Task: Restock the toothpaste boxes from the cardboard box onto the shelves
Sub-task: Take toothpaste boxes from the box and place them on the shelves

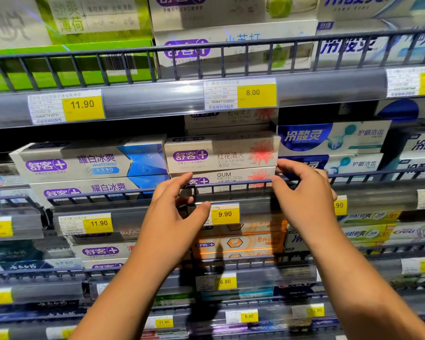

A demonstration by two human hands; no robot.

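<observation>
Two cream toothpaste boxes with a red flower are stacked on the middle shelf behind a wire rail. The upper box (221,153) lies flat. The lower box (231,176) reads GUM PROTECTION. My left hand (179,204) is spread at the lower box's left end, index fingertip touching it and thumb resting on the price strip. My right hand (302,190) pinches the lower box's right end between thumb and fingers. The cardboard box is out of sight.
White and blue whitening boxes (88,163) sit left of the stack, blue and white boxes (329,138) right of it. A wire rail (123,192) fronts the shelf, with a 9.90 price tag (225,214) below. Stocked shelves lie above and below.
</observation>
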